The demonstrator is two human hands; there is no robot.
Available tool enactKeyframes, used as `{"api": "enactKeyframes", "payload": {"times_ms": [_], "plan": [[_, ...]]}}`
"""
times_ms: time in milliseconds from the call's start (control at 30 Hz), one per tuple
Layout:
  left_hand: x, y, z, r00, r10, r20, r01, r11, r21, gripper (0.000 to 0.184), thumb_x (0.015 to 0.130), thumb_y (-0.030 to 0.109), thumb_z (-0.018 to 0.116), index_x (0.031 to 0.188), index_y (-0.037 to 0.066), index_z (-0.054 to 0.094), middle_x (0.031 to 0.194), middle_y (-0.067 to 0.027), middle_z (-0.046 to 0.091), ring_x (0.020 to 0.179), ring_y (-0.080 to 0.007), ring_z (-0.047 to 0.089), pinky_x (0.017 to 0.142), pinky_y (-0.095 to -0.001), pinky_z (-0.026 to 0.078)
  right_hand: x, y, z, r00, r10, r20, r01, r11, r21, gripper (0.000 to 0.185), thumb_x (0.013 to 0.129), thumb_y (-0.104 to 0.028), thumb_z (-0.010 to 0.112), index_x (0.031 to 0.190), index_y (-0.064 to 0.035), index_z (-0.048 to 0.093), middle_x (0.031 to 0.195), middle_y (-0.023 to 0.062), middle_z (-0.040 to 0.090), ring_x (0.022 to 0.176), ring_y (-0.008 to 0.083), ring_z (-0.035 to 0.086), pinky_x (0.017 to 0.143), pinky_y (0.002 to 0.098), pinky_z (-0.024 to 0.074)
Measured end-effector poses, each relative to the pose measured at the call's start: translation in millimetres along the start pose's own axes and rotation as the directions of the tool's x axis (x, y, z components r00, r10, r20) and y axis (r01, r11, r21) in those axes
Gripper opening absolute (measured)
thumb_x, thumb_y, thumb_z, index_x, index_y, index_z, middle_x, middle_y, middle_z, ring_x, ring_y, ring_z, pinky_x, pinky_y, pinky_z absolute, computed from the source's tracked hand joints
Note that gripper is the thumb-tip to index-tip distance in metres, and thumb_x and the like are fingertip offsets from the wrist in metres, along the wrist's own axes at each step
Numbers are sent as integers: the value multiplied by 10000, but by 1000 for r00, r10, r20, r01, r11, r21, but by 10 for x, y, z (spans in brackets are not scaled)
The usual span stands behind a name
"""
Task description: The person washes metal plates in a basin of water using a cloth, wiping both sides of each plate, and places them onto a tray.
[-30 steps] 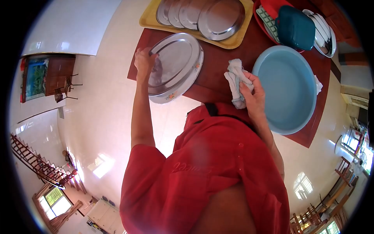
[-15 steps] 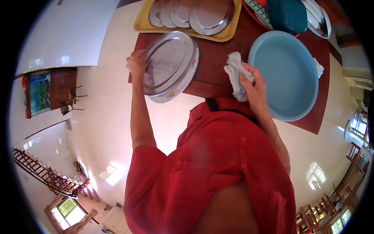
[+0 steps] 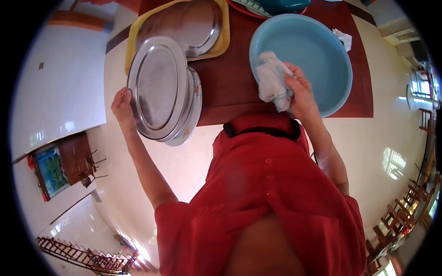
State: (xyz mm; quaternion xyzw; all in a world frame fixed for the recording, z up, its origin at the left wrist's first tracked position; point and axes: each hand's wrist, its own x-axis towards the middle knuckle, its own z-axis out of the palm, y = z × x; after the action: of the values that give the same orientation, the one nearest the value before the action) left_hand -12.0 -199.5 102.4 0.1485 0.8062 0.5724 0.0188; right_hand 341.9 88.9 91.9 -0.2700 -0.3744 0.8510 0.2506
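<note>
My left hand (image 3: pixel 123 105) grips the left rim of an oval metal platter (image 3: pixel 159 87), which is lifted at a tilt. Beneath and to the right of it, more metal platters lie on a white oval dish with a flower pattern (image 3: pixel 192 118), at the table's near left corner. My right hand (image 3: pixel 301 92) is closed on a crumpled white cloth (image 3: pixel 272 80), held over the near left rim of a large light blue basin (image 3: pixel 345 87).
Round metal plates (image 3: pixel 202 25) lie overlapping on a yellow tray (image 3: pixel 224 39) at the back left of the dark red table (image 3: pixel 228 87). A red container with a green item stands behind the basin. A white crumpled piece (image 3: pixel 343 39) lies right of the basin.
My left hand has raised the top platter off the stack and moved left with it. My right hand has brought the cloth over the basin's edge. The view has turned.
</note>
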Motion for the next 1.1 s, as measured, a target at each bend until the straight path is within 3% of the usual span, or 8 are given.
{"api": "enactKeyframes", "payload": {"times_ms": [233,333,400,467,733,867,967,1100], "plan": [[-498,1106,1419,874,199,442,-217,976,-9,219,771,89,591,956,-25,620,766,-36,612,716,-103,545,662,-236,431,-150,-618,-534,925,-273,-266,278,960,-20,282,886,-70,436,1159,-11,471,1105,94,552,995,168,550,830,303,470],[-660,1159,2183,770,314,555,-370,929,-14,242,726,146,592,901,-19,625,759,-133,626,726,-196,599,690,-287,455,-195,-835,-674,868,-399,-296,408,912,-33,287,884,-65,434,1161,0,466,1100,104,554,995,171,552,822,302,474],[-837,1130,2597,728,375,574,-411,909,-72,250,718,164,585,883,-19,627,766,-172,626,738,-240,616,698,-312,463,-194,-873,-806,832,-446,-330,417,895,-157,291,880,-59,445,1164,2,462,1091,107,556,983,167,556,806,286,478],[-1022,1167,2878,692,261,673,-372,928,23,248,728,171,559,876,-15,631,822,-205,624,780,-323,611,712,-365,468,-135,-772,-983,809,-468,-354,428,884,-191,291,868,-66,485,1154,-8,474,1059,95,568,936,151,565,767,265,481],[-1200,985,3612,614,211,760,-465,876,133,212,706,129,524,824,0,643,821,-206,618,812,-370,587,729,-413,459,121,-601,-1406,773,-469,-427,165,798,-580,333,806,-186,605,1091,-27,537,973,92,601,878,150,570,744,271,457],[-1245,843,3739,624,168,763,-412,901,138,199,708,107,525,827,4,646,824,-215,614,822,-377,584,737,-407,461,330,-471,-1541,767,-597,-234,145,516,-844,391,790,-208,603,1131,-46,500,1018,178,576,881,291,586,776,340,454],[-1267,720,3816,635,145,759,-411,895,173,189,711,94,523,825,3,644,827,-221,612,832,-381,583,741,-410,460,507,-387,-1592,770,-636,57,161,107,-981,418,766,-186,582,1162,-112,471,1113,185,498,989,383,508,838,452,412],[-1268,656,3858,640,129,758,-411,891,195,177,714,95,523,808,-2,636,830,-229,607,834,-396,575,732,-430,452,663,-404,-1528,863,-496,90,38,-114,-993,432,789,-263,554,1204,-212,447,1130,164,484,1031,381,486,817,582,364]]}}
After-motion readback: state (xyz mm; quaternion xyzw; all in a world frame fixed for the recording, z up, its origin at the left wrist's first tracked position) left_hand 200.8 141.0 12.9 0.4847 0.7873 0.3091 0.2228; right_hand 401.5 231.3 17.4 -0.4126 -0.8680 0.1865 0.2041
